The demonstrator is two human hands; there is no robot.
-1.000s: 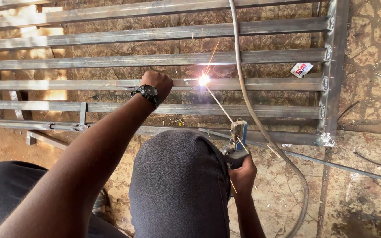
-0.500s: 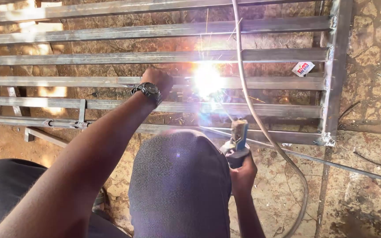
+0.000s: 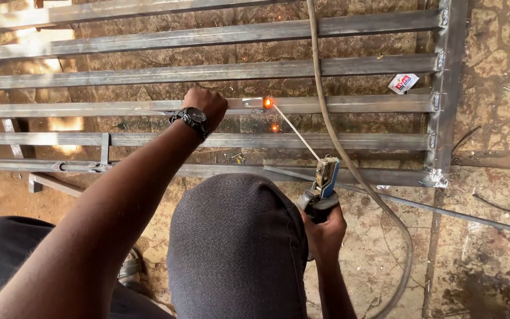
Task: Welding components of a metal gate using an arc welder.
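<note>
My left hand (image 3: 208,103), with a black wristwatch (image 3: 190,120) on the wrist, is closed on a small metal piece (image 3: 251,102) lying on a horizontal bar of a steel frame (image 3: 337,103). My right hand (image 3: 326,227) grips a blue electrode holder (image 3: 324,180) beside my raised knee (image 3: 234,236). A thin welding rod (image 3: 296,133) runs up-left from the holder to the bar. Its tip glows orange (image 3: 268,102) at the end of the small piece. A second orange spot (image 3: 274,127) glows just below.
The frame of several parallel bars lies flat on stone paving (image 3: 491,118), with its right upright (image 3: 447,88) near the view's right side. A grey welding cable (image 3: 326,106) crosses the bars and loops down to the right. A small red-and-white packet (image 3: 403,82) lies between bars.
The bright arc flash of half a second ago has died down to a small orange glow at the rod tip. Both hands stay in the same places.
</note>
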